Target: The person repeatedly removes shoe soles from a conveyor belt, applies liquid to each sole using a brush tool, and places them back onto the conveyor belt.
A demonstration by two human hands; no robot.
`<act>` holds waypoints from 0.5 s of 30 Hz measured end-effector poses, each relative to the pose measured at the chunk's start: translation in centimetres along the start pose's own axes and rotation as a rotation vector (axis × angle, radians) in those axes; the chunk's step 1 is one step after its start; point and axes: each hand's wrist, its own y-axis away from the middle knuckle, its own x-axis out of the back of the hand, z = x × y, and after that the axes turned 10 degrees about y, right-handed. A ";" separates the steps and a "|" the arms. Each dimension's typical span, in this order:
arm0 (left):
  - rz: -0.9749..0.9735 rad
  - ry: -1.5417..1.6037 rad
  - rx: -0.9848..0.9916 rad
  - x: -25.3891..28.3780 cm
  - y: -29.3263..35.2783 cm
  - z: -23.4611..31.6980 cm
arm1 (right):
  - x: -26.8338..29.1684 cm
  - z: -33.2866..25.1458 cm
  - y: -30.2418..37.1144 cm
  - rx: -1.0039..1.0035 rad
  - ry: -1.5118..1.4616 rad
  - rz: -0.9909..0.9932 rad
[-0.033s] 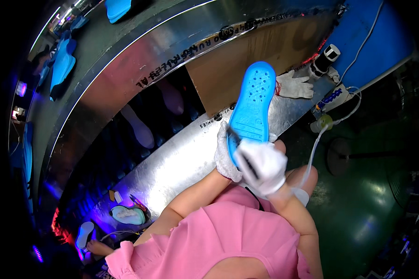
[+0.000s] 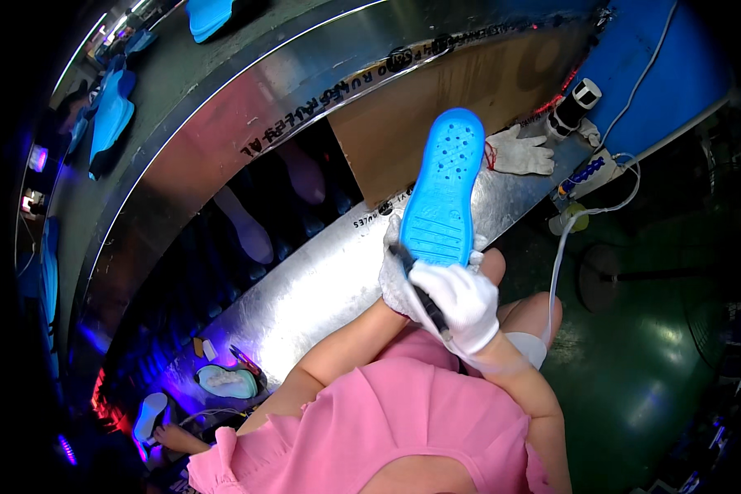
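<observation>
A bright blue shoe sole [image 2: 445, 189] with round holes at its toe stands upright over the metal bench. My left hand [image 2: 393, 276], in a white glove, grips it at the heel from behind. My right hand [image 2: 463, 300], also in a white glove, is shut on a thin dark pen-like tool [image 2: 420, 288] whose tip touches the heel end of the sole. A thin clear tube [image 2: 553, 272] runs from my right side up to a small bottle [image 2: 570, 219].
A spare white glove [image 2: 519, 153] and a black-and-white cylinder [image 2: 578, 100] lie on the shiny bench [image 2: 305, 288] by a brown board [image 2: 436, 107]. Blue soles [image 2: 111, 115] ride a belt upper left. Another person's hand [image 2: 173, 436] works under violet light lower left. Green floor [image 2: 650, 362] is on the right.
</observation>
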 end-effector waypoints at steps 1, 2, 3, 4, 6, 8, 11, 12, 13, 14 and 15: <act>-0.006 -0.026 0.076 -1.8 0.2 0.2 | 0.1 -0.5 -0.1 -0.081 -0.160 0.023; 0.000 -0.027 0.074 -1.2 0.1 0.3 | 0.1 0.2 0.0 -0.280 -0.365 0.060; -0.002 -0.035 -0.022 0.0 0.0 0.5 | 0.2 1.6 -0.3 -0.482 -0.410 0.124; 0.153 -0.008 -0.138 -1.6 -0.3 0.3 | 0.1 2.4 -0.2 -0.690 -0.458 0.181; 0.304 0.012 -0.240 -3.9 -1.0 0.0 | 0.4 1.7 0.2 -0.175 -0.082 0.201; 0.152 -0.190 -0.063 -4.6 -1.0 0.0 | 0.6 -0.8 0.7 -0.108 -0.094 0.086; 0.306 -0.181 -0.230 -2.6 -1.0 1.2 | 0.4 -0.2 0.2 -0.503 -0.423 0.128; 0.360 -0.190 -0.290 -2.9 -1.0 1.1 | 0.3 0.3 -0.3 -0.714 -0.519 0.165; 0.345 -0.172 -0.240 -4.3 -1.2 0.6 | -0.4 1.5 0.3 -0.573 -0.357 0.249; 0.326 -0.158 -0.199 -5.1 -1.1 0.9 | 0.0 0.9 0.5 -0.343 -0.204 0.180; 0.213 -0.227 -0.145 -4.4 -0.8 1.8 | 0.3 0.2 0.7 -0.107 -0.065 0.145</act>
